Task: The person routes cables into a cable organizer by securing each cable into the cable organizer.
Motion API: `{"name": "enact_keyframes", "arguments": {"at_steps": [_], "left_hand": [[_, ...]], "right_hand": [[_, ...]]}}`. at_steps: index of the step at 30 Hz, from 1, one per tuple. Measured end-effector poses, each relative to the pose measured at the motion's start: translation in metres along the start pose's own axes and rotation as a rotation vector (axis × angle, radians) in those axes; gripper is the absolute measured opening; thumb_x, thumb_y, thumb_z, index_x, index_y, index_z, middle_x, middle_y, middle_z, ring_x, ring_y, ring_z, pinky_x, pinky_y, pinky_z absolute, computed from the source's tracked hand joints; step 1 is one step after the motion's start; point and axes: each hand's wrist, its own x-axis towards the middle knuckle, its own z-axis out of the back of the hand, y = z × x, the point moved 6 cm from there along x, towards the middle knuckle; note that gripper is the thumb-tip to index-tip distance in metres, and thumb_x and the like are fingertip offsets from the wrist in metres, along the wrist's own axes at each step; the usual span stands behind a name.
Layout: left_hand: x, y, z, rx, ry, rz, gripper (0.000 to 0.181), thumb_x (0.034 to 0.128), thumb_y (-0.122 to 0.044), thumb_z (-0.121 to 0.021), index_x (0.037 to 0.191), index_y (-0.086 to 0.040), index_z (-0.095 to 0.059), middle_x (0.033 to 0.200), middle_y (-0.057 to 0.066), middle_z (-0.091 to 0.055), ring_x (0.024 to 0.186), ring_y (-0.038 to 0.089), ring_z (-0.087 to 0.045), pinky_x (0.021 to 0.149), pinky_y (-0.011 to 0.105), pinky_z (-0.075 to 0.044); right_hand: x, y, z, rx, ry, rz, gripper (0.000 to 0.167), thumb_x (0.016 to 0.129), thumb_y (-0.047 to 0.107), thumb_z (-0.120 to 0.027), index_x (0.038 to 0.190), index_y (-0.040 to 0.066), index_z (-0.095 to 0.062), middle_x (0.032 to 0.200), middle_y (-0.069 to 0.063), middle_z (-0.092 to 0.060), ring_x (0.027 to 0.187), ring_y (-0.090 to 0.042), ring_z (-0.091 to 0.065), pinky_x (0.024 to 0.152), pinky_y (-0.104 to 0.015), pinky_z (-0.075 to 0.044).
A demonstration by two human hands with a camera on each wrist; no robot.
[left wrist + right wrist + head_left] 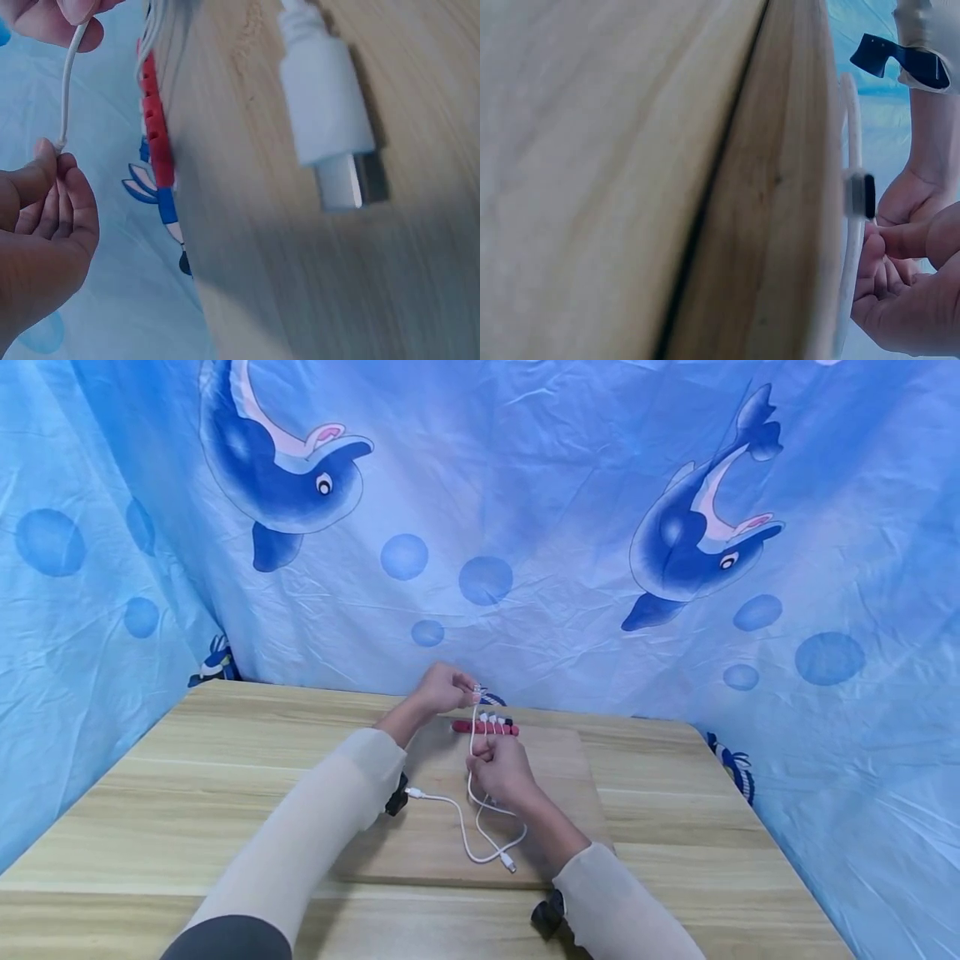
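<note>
My left hand (pixel 447 687) pinches the plug end of a white USB cable (pixel 472 727), raised near the back of the table. Lower down, my right hand (pixel 506 770) pinches the same cable between thumb and fingers. Between the hands the cable hangs nearly straight, as the left wrist view also shows. Behind the right hand lies a red cable holder (pixel 467 727) with several white cable ends in its slots. Below, white cord loops over the wooden board (pixel 555 760). One loose plug (pixel 415 792) points left, another plug (pixel 508 862) toward the front. Whether the loops are one cable, I cannot tell.
The board rests on a wood-grain table (pixel 187 793). A blue curtain (pixel 480 527) with dolphins hangs behind and at both sides. Black wrist mounts (pixel 548 915) sit on both forearms; the right one is low over the table by the board's front edge.
</note>
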Motion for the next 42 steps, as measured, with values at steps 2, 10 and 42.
{"name": "enact_keyframes", "arguments": {"at_steps": [2,10,42], "left_hand": [[0.0,0.001,-0.002,0.041,0.006,0.003,0.018,0.0877,0.001,-0.076,0.105,0.002,-0.074,0.1,0.013,-0.072,0.089,0.024,-0.066,0.081,0.037,-0.058],[0.004,0.01,-0.008,0.145,0.023,-0.003,0.013,0.0878,0.001,-0.073,0.1,0.001,-0.076,0.102,0.012,-0.072,0.091,0.022,-0.061,0.07,0.024,-0.05],[0.024,0.022,-0.022,0.372,0.074,0.027,0.007,0.0869,-0.008,-0.081,0.09,-0.002,-0.079,0.082,0.006,-0.074,0.075,0.018,-0.059,0.061,0.023,-0.045]], "right_hand": [[0.0,0.0,0.001,-0.018,0.007,0.008,0.01,0.092,-0.007,-0.067,0.088,0.001,-0.062,0.074,-0.006,-0.064,0.062,-0.013,-0.061,0.054,-0.023,-0.048],[0.004,-0.008,0.002,-0.105,0.025,-0.037,0.008,0.088,-0.008,-0.069,0.089,0.0,-0.065,0.075,-0.006,-0.067,0.064,-0.012,-0.063,0.056,-0.024,-0.05],[0.014,-0.013,0.008,-0.273,0.118,-0.139,0.002,0.084,-0.002,-0.074,0.084,0.0,-0.073,0.071,-0.004,-0.067,0.067,-0.016,-0.061,0.058,-0.024,-0.045]]}}
